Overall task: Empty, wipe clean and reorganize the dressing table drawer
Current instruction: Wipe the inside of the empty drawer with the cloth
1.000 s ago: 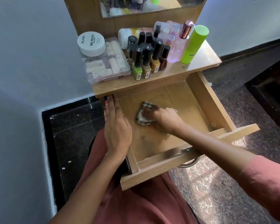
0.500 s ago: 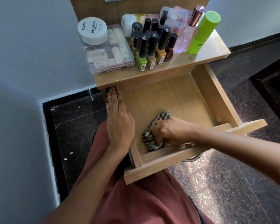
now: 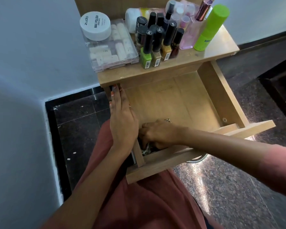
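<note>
- A pale wooden drawer (image 3: 172, 101) is seen pulled out from under the table top (image 3: 221, 47). All places below are given from this drawer.
- Left of the drawer, a grey-white wall (image 3: 31, 47) is met at its foot by dark polished floor tiles (image 3: 82, 126). Right of the drawer and in front of it, a speckled stone floor (image 3: 229, 187) is lit by glare.
- A reddish garment (image 3: 147, 204) is seen directly in front of the drawer.
- Part of a metal handle (image 3: 196, 160) shows below the drawer's front panel.
- Behind the drawer, to the left, a clear plastic box (image 3: 116, 47) is set on the table top. Pale rolled pieces are held in it, and a white jar (image 3: 95, 25) marked "NAIL POLISH" is placed on its lid.
- Behind the drawer at the middle, nail polish bottles (image 3: 157, 45) with black caps are stood upright in a tight group.
- Behind the drawer, to the right, a pink bottle (image 3: 188, 37) and a green bottle (image 3: 210, 28) are stood just beside one another.
- A checked cloth (image 3: 146, 150) lies in the drawer's near left corner, mostly hidden. The rest of the drawer bottom is bare wood, with a screw (image 3: 224, 120) at the near right corner.
- The right hand (image 3: 158, 134) is pressed down on the cloth, fingers curled around it.
- The left hand (image 3: 122, 119) is laid flat along the drawer's left wall, fingers straight and held close together, the tips reaching under the table top's edge.
</note>
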